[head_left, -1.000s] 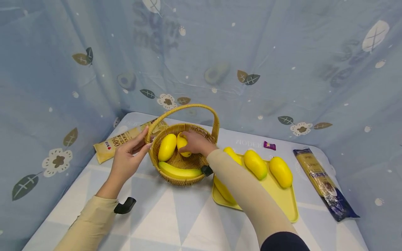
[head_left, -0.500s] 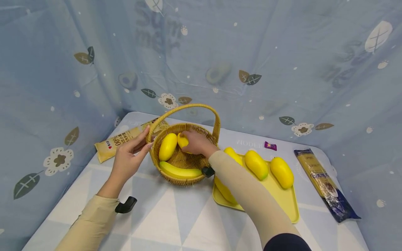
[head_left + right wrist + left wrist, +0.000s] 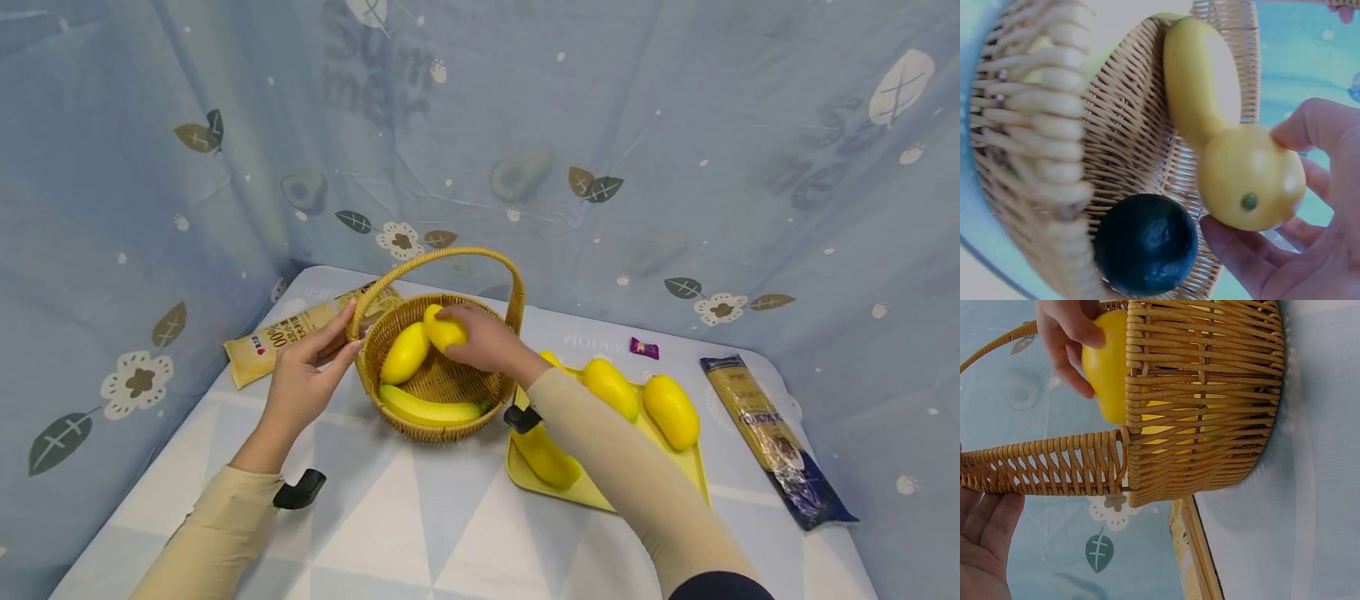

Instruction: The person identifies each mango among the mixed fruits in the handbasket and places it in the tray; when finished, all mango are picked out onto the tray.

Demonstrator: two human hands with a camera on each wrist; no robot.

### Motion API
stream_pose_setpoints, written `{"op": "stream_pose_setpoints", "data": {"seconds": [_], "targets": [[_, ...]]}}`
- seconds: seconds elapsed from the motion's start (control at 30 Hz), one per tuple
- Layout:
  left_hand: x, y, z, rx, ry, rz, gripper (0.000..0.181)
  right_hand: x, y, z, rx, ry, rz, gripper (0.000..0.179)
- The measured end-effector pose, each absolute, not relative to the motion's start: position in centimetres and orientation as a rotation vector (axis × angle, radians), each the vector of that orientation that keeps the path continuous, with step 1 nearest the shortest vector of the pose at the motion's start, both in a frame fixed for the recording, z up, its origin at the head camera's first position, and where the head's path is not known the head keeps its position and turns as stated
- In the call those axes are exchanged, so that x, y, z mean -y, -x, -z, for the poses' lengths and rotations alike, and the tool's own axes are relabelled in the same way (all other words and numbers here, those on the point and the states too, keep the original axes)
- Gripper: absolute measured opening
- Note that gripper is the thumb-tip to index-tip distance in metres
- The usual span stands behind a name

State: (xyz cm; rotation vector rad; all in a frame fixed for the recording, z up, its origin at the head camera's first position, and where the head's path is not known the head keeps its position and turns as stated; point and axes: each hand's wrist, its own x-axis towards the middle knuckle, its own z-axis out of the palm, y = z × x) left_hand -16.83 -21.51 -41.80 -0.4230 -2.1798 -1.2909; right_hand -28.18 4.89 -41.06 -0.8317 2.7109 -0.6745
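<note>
A wicker basket (image 3: pixel 450 387) with an arched handle (image 3: pixel 517 292) stands on the table. My left hand (image 3: pixel 303 383) pinches the handle's left foot between thumb and fingers; in the left wrist view part of that hand (image 3: pixel 988 544) shows at the handle. My right hand (image 3: pixel 487 337) grips a yellow mango (image 3: pixel 444 331) at rim height inside the basket. Its green stem spot faces the right wrist camera. Behind the held mango lies a second mango (image 3: pixel 406 353). A banana (image 3: pixel 427 408) lies along the near wall. A dark green round fruit (image 3: pixel 1146 244) sits in the basket too.
Right of the basket is a yellow tray (image 3: pixel 585 497) with mangoes (image 3: pixel 610 390) and other yellow fruit (image 3: pixel 547 458), partly under my right sleeve. A noodle packet (image 3: pixel 780 446) lies far right, a small purple sweet (image 3: pixel 644 347) at the back, a yellow packet (image 3: pixel 277 342) behind my left hand.
My right hand has risen out of the basket's depth, moving slightly right and lifting the mango with it. The second mango has tilted over. My left hand stays at the handle.
</note>
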Motion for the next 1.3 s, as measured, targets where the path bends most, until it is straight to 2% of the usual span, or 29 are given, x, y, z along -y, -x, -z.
{"op": "stream_pose_setpoints", "data": {"seconds": [0.37, 0.8, 1.3], "targets": [[21.5, 16.6, 41.8, 2.205, 0.399, 1.278, 0.063, -9.1, 25.2, 39.9, -2.600, 0.814, 1.060, 0.054], [21.4, 16.6, 41.7, 2.202, 0.401, 1.298, 0.064, -16.8, 20.3, 39.3, -2.609, 0.667, 1.196, 0.054], [21.2, 16.6, 41.6, 2.213, 0.388, 1.300, 0.064, -26.0, 14.6, 43.2, -2.686, 0.420, 1.226, 0.052]]}}
